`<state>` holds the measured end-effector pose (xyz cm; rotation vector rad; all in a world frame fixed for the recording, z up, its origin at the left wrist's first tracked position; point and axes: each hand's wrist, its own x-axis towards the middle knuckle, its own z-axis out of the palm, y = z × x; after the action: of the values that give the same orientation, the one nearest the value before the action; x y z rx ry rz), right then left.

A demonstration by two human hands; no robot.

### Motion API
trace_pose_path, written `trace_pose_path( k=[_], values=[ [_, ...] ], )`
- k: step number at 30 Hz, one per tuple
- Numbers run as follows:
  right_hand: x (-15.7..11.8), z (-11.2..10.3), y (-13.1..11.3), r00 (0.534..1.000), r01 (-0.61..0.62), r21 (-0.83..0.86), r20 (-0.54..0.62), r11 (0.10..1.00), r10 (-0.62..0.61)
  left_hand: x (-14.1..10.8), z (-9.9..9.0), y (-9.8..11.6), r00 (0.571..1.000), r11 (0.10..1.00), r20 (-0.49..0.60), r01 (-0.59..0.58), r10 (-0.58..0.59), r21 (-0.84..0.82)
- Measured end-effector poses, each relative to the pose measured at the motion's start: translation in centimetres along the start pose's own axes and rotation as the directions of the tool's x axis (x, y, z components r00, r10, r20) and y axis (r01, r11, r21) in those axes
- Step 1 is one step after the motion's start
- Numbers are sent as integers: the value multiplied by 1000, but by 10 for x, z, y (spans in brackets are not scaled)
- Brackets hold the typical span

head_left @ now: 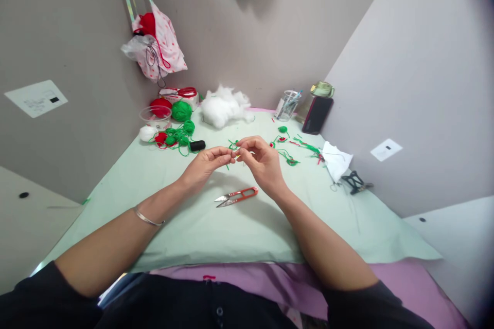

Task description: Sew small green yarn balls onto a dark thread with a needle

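Note:
My left hand and my right hand meet fingertip to fingertip above the middle of the table. Both are closed in a pinch on something small and thin, partly hidden by the fingers; bits of green yarn show beside them. What exactly each hand pinches is too small to name. Just below the hands, orange-handled thread snips lie on the pale green cloth, blades pointing left. A black spool-like object lies by my left hand. Small green and red crocheted pieces lie to the right of my right hand.
White stuffing sits at the back. Green yarn, white yarn and a clear tub are back left. At the right stand a clear cup and a phone, with white paper and a black stand nearer.

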<state>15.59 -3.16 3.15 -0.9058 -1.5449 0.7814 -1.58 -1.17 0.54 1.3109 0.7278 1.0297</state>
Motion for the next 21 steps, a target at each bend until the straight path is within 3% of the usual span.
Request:
trace_pose_path(
  k=[21],
  values=[
    [0, 3, -1, 1000, -13, 50, -26, 999, 15, 0, 0, -2, 999, 999, 29, -24, 23, 34]
  ],
)
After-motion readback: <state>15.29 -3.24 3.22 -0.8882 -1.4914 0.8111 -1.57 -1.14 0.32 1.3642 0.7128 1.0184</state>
